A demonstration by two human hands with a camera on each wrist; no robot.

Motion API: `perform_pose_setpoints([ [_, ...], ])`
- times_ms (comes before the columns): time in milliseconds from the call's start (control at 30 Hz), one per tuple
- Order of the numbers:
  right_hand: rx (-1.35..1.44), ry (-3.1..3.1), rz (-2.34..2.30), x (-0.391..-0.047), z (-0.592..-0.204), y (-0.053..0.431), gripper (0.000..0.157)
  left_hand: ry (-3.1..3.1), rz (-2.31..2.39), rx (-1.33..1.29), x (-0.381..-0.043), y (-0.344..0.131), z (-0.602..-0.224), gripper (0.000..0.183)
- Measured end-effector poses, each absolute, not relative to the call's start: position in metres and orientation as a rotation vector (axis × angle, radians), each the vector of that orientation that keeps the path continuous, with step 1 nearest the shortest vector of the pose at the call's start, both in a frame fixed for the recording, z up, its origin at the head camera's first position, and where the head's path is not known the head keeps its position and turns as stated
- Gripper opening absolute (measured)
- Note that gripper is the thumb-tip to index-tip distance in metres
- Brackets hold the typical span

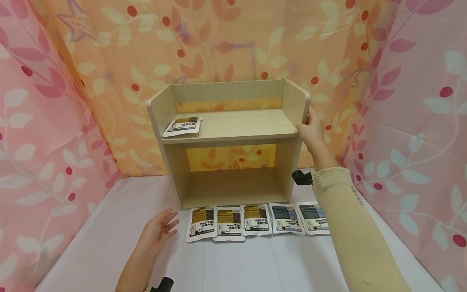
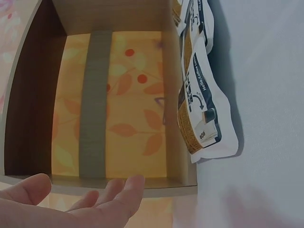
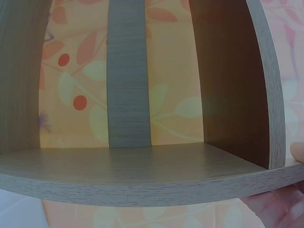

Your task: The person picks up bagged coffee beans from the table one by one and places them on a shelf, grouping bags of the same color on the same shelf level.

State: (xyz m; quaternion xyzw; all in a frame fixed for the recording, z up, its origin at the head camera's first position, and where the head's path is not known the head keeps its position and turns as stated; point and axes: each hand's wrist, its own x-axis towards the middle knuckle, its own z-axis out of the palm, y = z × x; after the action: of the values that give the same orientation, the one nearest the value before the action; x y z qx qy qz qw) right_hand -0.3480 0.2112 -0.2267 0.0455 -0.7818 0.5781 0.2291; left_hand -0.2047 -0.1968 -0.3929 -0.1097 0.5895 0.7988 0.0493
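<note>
A small two-tier wooden shelf stands upright on the table. My right hand grips its right side panel at upper-board height; in the right wrist view the thumb lies on the inner side and fingers wrap outside. One white coffee pouch with a brown label lies flat at the left end of the upper board. My left hand hovers left of the pouch row, fingers relaxed, holding nothing. Along the shelf's front foot lie several pouches, brown-labelled ones at left and blue-labelled ones at right.
A white cloth covers the table. Orange patterned fabric hangs close behind the shelf, and pink patterned fabric walls in both sides. The right sleeve partly covers the rightmost pouch.
</note>
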Motion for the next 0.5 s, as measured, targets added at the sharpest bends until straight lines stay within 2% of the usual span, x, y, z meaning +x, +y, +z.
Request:
perform_pose_setpoints([
  [500,0.103,-2.155,1.57,-0.347,-0.226,0.21,0.066,1.9,2.335,-0.339,-0.209,-0.197,-0.402,0.059],
])
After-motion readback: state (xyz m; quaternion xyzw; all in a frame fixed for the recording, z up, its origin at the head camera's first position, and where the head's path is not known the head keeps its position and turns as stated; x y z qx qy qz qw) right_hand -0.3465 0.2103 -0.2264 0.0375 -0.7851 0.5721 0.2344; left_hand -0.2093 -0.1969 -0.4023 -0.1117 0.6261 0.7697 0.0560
